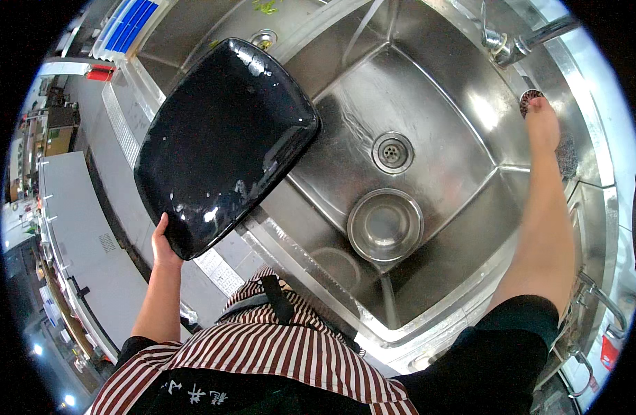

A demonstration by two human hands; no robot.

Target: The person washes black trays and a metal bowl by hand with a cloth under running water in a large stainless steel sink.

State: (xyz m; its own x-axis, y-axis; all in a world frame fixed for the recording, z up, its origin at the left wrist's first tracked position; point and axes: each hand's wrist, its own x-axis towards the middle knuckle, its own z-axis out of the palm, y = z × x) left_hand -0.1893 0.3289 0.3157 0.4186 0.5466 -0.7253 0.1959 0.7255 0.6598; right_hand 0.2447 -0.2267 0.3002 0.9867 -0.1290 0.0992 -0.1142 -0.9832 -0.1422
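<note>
My left hand (166, 246) grips the lower corner of a large black tray (219, 140), glossy and wet-looking, tilted over the left rim of a stainless steel sink (427, 104). The thumb shows on the tray's face; the other fingers are hidden beneath it. Reaching to the sink's far right ledge, my right hand (544, 122) has its fingers at a small round dark object with a ribbed pattern (530, 101), which looks like a drain strainer or stopper; whether it is gripped is unclear. A round metal bowl (385, 225) rests in the sink near the drain (393, 152).
A metal faucet (510, 52) reaches over the upper right of the sink. A grey scouring pad (567, 155) lies on the right ledge. The neighbouring basin holds green scraps (266, 6) and another drain (264, 39). Blue-and-white containers (128, 26) stand at upper left.
</note>
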